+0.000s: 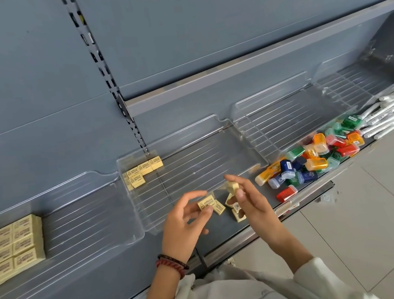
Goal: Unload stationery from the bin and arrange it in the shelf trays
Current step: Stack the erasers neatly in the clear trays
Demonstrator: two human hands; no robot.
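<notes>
Pinching one eraser [206, 203] in my left hand [187, 221] and a second eraser [232, 186] in my right hand [251, 199]; both hover at the near edge of the clear tray [138, 213]; open floor beyond; stacked erasers [144, 170] far left.

clear glossy plastic tray [135, 221], matt metal shelf [227, 240]

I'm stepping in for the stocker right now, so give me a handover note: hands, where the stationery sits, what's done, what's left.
Left hand pinches an eraser; right hand pinches a second eraser.
Loose erasers lie beneath the hands, near the middle tray's front.
Done: left tray holds an eraser block; the middle tray has a short back row; cases and pens lie further right.
Left: probably line up the held and loose erasers in the middle tray. The bin is out of view.
</notes>
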